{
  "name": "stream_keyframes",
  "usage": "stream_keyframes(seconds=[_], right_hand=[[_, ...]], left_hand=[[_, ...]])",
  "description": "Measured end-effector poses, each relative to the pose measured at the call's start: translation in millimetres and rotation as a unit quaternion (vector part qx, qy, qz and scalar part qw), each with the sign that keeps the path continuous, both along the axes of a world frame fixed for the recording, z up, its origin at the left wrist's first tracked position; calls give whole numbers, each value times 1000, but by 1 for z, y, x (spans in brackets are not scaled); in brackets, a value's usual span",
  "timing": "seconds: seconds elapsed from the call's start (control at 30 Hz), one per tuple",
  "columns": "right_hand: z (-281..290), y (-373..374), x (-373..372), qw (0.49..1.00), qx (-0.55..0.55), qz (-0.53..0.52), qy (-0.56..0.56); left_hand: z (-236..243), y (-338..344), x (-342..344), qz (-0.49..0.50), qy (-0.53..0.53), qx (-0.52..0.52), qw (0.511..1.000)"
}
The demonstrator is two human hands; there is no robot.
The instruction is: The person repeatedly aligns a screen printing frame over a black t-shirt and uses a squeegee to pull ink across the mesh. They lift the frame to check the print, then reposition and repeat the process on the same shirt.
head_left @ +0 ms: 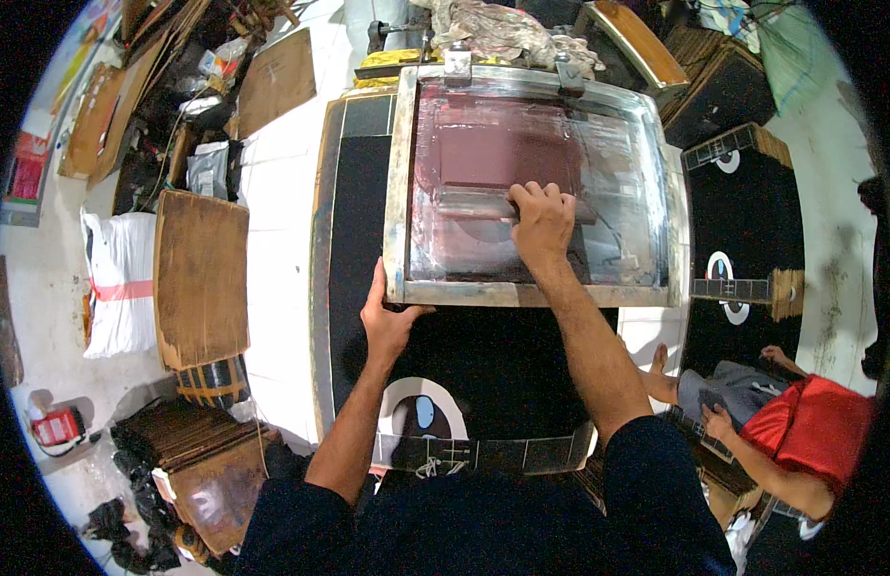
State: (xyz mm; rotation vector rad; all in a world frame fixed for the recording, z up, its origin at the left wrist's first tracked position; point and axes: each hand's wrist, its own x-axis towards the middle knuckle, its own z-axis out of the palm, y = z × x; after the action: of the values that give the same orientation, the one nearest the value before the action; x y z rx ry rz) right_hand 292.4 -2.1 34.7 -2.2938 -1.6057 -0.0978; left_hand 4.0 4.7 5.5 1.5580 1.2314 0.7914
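A screen printing frame (531, 294) with a pale, stained wooden border lies over a black printed panel (358, 206). Dark reddish ink (502, 144) coats the left and middle of its mesh. My right hand (544, 221) is closed round the top of a squeegee (469, 204), which lies across the mesh at the near edge of the ink block; my fingers hide part of it. At the frame's near left corner, my left hand (392, 322) grips the wood, fingers along the left side and thumb at the near edge. A white ring design (399, 392) shows on the panel nearer me.
Metal hinge clamps (457, 63) hold the frame's far edge, with crumpled rags (507, 34) behind. At right, a person in a red top (809, 432) sits beside another black printed panel (742, 221). A brown board (203, 278) and white sack (123, 288) stand left.
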Motion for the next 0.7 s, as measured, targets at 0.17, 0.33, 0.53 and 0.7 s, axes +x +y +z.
stream_keyframes(seconds=[0.17, 0.33, 0.53, 0.7], right_hand=[[16, -33, -25, 977, 208, -41, -32], [67, -71, -63, 949, 307, -47, -63], [185, -12, -21, 910, 370, -38, -181], [274, 41, 19, 916, 360, -26, -175]], left_hand=[[13, 5, -6, -18, -22, -30, 999], [86, 14, -11, -42, 10, 44, 998], [195, 67, 9, -44, -75, 101, 991], [144, 107, -42, -34, -145, 143, 979]])
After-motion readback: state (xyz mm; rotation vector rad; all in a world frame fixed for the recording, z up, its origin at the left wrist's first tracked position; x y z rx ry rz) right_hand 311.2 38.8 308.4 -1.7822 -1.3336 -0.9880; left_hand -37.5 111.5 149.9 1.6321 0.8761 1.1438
